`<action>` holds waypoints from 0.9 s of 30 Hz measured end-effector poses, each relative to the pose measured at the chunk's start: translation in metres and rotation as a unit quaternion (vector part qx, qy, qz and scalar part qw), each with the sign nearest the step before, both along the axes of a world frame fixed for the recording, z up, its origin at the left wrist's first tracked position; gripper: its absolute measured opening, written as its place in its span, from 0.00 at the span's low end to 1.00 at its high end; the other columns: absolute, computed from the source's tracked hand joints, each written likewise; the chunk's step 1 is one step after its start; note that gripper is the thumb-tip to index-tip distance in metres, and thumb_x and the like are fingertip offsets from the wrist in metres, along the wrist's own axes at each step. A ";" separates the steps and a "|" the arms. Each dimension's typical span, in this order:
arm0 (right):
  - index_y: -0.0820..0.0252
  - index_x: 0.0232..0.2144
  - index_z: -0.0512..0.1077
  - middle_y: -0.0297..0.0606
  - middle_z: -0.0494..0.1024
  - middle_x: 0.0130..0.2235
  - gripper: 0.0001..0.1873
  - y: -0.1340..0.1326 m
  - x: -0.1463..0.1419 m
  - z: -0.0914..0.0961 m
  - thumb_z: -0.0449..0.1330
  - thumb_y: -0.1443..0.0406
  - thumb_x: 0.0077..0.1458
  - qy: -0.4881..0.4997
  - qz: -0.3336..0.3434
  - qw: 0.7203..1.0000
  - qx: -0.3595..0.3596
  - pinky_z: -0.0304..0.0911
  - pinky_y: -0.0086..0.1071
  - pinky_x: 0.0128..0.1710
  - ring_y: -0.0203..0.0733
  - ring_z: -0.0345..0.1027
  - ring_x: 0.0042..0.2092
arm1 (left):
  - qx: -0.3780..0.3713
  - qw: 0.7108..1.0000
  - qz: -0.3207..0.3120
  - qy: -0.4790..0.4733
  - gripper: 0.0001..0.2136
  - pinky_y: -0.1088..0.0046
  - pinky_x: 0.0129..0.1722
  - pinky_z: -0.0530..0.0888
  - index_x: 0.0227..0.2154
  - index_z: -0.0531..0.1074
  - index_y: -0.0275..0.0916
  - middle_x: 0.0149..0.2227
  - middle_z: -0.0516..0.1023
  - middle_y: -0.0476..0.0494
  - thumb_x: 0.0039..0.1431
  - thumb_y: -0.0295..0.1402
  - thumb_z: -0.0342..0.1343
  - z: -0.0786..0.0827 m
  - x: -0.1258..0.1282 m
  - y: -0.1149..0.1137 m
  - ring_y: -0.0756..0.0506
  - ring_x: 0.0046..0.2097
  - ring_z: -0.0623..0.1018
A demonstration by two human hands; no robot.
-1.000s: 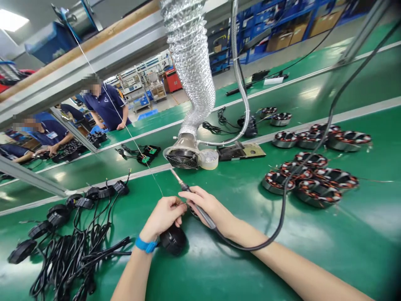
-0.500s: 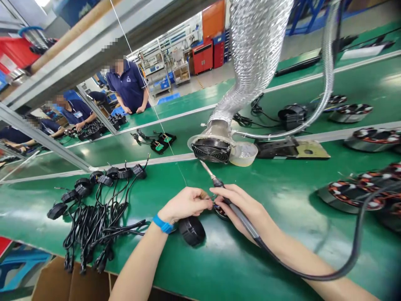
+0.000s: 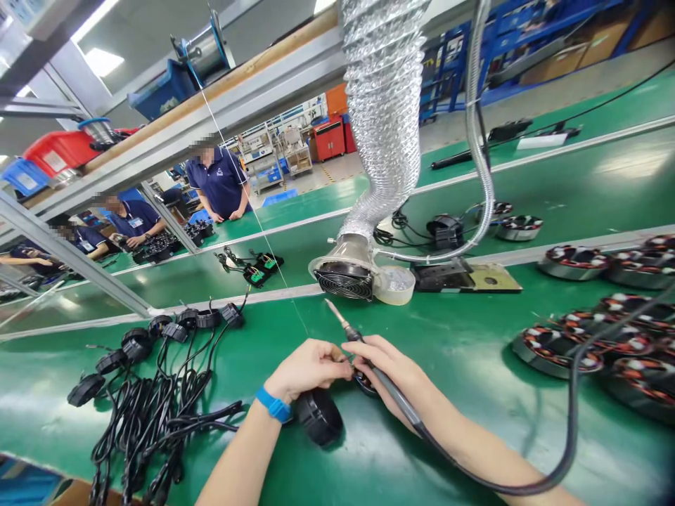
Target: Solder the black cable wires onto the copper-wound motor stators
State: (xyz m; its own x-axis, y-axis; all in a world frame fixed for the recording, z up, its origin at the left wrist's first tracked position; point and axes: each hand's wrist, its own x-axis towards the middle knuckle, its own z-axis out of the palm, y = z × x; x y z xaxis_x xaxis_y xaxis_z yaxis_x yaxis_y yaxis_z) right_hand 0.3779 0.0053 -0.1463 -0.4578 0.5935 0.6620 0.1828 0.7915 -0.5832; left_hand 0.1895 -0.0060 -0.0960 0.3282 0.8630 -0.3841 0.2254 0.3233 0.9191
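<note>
My right hand (image 3: 393, 372) grips a soldering iron (image 3: 351, 336) like a pen, its tip pointing up and away toward the fume fan. My left hand (image 3: 306, 367) is pinched closed just left of it, fingertips meeting the right hand over a small dark round part (image 3: 363, 383) that is mostly hidden. A thin solder wire (image 3: 258, 218) runs from an overhead spool (image 3: 203, 46) down to my left fingers. A black round component (image 3: 319, 418) lies under my left wrist, which wears a blue band.
A fume extractor fan (image 3: 342, 277) on a silver flexible duct sits just beyond my hands. Black cabled components (image 3: 152, 365) pile at left; several copper-wound stators (image 3: 559, 348) lie at right. The iron's cable (image 3: 572, 393) loops right. Other workers (image 3: 219, 183) stand across the line.
The view has swung and tilted up between frames. Both hands stay together over the small part; the iron keeps its upward tilt.
</note>
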 end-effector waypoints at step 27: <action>0.52 0.49 0.67 0.37 0.73 0.38 0.13 -0.001 -0.001 -0.004 0.57 0.64 0.62 0.051 -0.020 0.986 -0.158 0.70 0.28 0.37 0.38 0.74 0.35 | -0.008 0.995 0.099 -0.016 0.10 0.73 0.19 0.45 0.22 0.72 0.35 0.21 0.73 0.51 0.37 0.34 0.65 -0.005 -0.003 0.005 0.58 0.18 0.55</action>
State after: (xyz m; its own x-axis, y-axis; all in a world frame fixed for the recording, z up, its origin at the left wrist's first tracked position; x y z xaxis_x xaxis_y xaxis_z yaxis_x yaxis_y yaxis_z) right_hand 0.3766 0.0039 -0.1500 -0.3699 0.7934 0.4833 0.1374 0.5612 -0.8162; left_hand 0.1867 -0.0009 -0.1010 0.1654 0.9056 -0.3905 0.1259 0.3734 0.9191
